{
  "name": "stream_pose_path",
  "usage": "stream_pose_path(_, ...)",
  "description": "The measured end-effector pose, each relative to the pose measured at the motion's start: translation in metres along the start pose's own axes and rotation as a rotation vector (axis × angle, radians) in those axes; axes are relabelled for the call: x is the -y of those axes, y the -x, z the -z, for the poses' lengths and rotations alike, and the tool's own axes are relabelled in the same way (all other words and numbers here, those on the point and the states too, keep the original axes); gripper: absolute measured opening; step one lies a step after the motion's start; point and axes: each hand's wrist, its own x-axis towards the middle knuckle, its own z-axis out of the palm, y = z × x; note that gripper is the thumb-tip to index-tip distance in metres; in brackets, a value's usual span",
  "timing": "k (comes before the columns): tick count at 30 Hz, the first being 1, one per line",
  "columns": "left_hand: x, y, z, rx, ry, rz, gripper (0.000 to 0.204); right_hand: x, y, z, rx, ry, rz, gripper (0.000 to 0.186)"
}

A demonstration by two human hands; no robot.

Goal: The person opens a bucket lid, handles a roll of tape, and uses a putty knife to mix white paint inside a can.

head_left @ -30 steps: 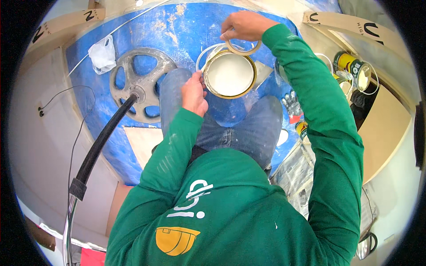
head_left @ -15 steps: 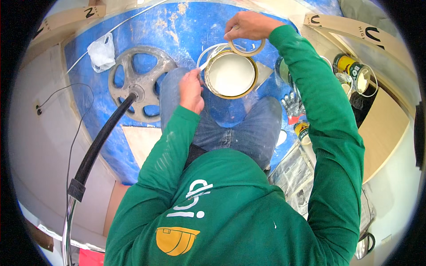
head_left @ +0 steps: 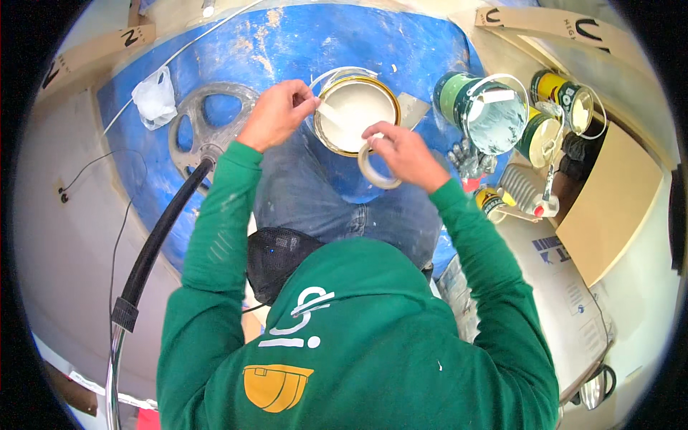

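Between my knees is a round can [head_left: 395, 101] with a gold rim, filled with whitish paint. My left hand [head_left: 278, 115], at the can's left side, pinches the end of a pale strip of masking tape [head_left: 331, 113]. The strip stretches across the can's opening toward my right hand [head_left: 407, 154]. That hand grips the roll of masking tape [head_left: 374, 172] just off the can's near right rim. A wire handle [head_left: 337, 71] lies around the can's far side.
A large green bucket [head_left: 450, 97] stands to the right, near more cans [head_left: 555, 93] and a grey glove [head_left: 469, 162]. Left lie a spoked wheel-like base [head_left: 188, 115] with a black hose [head_left: 166, 240] and a white plastic bag [head_left: 154, 99]. Blue sheeting [head_left: 315, 36] covers the floor.
My right hand has come down and nearer with the tape roll, from beyond the can to its near right. My left hand has moved up and left, holding the strip's end.
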Motion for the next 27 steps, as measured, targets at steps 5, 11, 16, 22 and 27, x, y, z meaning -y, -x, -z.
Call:
stream_pose_path(5, -0.016, -0.017, -0.007, -0.001, -0.391, -0.249, 0.021, 0.002, 0.027, -0.045, -0.105, -0.224, 0.003, 0.026)
stream_pose_path(11, -0.038, -0.024, -0.017, 0.059, -0.747, -0.21, 0.019, 0.001, 0.024, -0.061, -0.134, -0.095, 0.075, 0.028)
stream_pose_path(16, -0.037, -0.023, -0.019, 0.075, -0.788, -0.157, 0.019, 0.0, 0.02, -0.063, -0.151, 0.008, 0.098, 0.029)
stream_pose_path(22, -0.029, -0.022, -0.007, 0.084, -0.609, -0.201, 0.018, 0.003, 0.022, -0.068, -0.174, 0.088, 0.1, 0.029)
stream_pose_path(27, -0.027, -0.016, 0.005, 0.059, -0.433, -0.323, 0.016, 0.02, 0.031, -0.083, -0.197, 0.204, 0.123, 0.038)
